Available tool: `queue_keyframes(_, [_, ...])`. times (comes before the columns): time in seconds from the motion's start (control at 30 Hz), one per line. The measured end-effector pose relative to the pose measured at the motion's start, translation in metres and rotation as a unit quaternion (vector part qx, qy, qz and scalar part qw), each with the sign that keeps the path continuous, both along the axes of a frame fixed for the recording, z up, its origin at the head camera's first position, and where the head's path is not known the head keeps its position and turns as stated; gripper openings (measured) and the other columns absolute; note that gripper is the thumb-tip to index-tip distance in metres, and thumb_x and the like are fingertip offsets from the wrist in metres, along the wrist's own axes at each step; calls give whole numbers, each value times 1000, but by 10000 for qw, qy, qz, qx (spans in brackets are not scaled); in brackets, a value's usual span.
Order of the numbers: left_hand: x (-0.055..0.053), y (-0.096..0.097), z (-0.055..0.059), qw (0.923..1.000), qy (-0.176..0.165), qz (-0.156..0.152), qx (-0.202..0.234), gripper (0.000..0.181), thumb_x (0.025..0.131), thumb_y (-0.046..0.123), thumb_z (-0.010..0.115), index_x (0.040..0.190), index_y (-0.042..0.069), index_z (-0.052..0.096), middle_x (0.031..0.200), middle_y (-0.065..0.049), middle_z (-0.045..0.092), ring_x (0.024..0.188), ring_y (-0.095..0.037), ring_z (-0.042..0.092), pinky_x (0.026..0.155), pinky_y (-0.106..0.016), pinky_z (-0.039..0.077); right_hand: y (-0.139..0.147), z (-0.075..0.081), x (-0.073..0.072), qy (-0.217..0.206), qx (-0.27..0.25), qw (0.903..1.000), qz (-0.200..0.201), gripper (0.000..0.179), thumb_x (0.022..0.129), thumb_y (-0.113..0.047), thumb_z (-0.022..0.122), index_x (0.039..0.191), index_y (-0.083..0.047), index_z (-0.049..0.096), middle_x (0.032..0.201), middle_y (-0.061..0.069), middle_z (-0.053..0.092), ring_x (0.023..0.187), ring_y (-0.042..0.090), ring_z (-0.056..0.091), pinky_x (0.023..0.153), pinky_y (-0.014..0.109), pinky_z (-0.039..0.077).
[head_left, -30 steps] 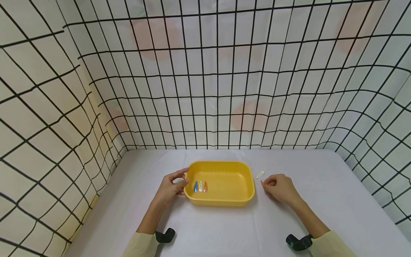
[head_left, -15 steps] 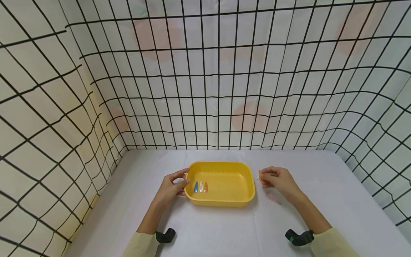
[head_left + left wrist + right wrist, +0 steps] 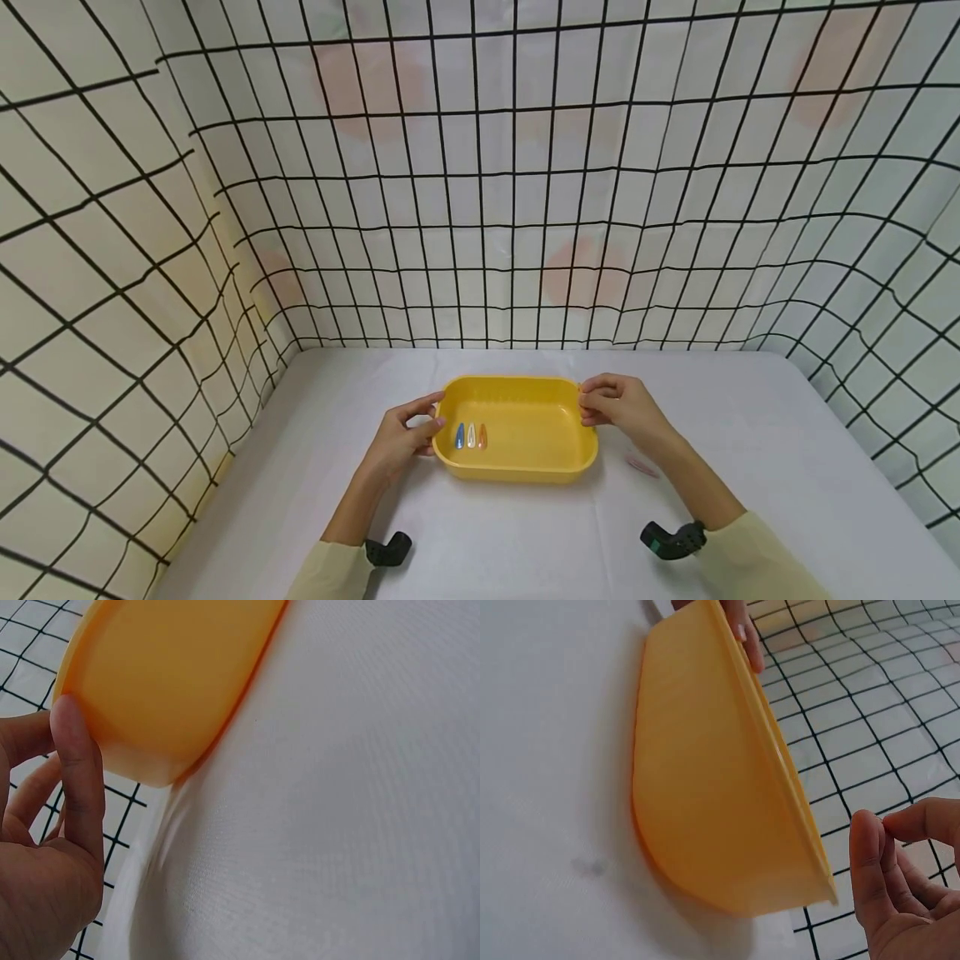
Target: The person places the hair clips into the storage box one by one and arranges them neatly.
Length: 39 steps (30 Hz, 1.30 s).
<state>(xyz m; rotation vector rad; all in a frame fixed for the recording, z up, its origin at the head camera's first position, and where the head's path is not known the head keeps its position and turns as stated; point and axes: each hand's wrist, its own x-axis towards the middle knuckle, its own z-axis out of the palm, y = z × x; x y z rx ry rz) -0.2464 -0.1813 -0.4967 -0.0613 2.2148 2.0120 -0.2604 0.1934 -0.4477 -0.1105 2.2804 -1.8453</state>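
A yellow plastic tray (image 3: 525,446) stands on the white tabletop. Inside, at its left end, lie a blue snap hair clip (image 3: 460,436), a white one (image 3: 471,435) and an orange one (image 3: 482,436), side by side. My left hand (image 3: 401,435) grips the tray's left rim between thumb and fingers. At the tray's right rim, my right hand (image 3: 618,407) has thumb and forefinger pinched together. The orange hair clip seen in that pinch earlier is mostly hidden by the fingers now. A pink hair clip (image 3: 642,467) lies on the table beneath the right forearm.
White walls with a black grid (image 3: 510,250) rise behind the table and along both sides. Each wrist wears a black camera, such as the right one (image 3: 672,540). White cloth (image 3: 517,542) covers the table in front of the tray.
My right hand has lifted an orange hair clip from the table and moved left to the tray's rim. The white clip there no longer shows; the pink one came into view. Left hand stays put.
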Motion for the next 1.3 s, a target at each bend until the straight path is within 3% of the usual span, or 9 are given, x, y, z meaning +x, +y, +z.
queue_keyframes(0.3, [0, 0, 0, 10000, -14, 5, -44, 47, 94, 12, 76, 139, 22, 67, 119, -11, 55, 61, -16, 61, 59, -23, 61, -40, 5, -6, -97, 88, 9995, 283, 25, 98, -11, 68, 114, 8, 62, 98, 25, 73, 74, 21, 74, 77, 38, 66])
queue_keyframes(0.7, [-3, -1, -2, 10000, -33, 0, -30, 47, 93, 13, 77, 138, 23, 67, 117, -9, 56, 62, -16, 62, 59, -24, 61, -95, -15, -11, -373, 710, 9963, 318, 16, 94, -7, 73, 107, 2, 69, 87, 18, 76, 60, 18, 72, 64, 35, 65])
queue_keyframes(0.87, [-3, -2, -3, 10000, 31, -35, 52, 47, 93, 11, 76, 138, 20, 67, 115, -9, 55, 61, -15, 61, 57, -23, 60, -109, -23, -12, -491, 973, 9931, 426, 12, 93, -6, 73, 103, 1, 70, 80, 12, 74, 57, 17, 70, 61, 31, 64])
queue_keyframes(1.3, [-2, -3, -2, 9999, 57, -85, 114, 49, 92, 14, 78, 139, 20, 66, 116, -9, 56, 61, -13, 60, 56, -23, 60, -131, -33, -15, -704, 1185, 9887, 582, 8, 88, 5, 72, 94, 4, 68, 69, 13, 71, 50, 15, 66, 52, 29, 61])
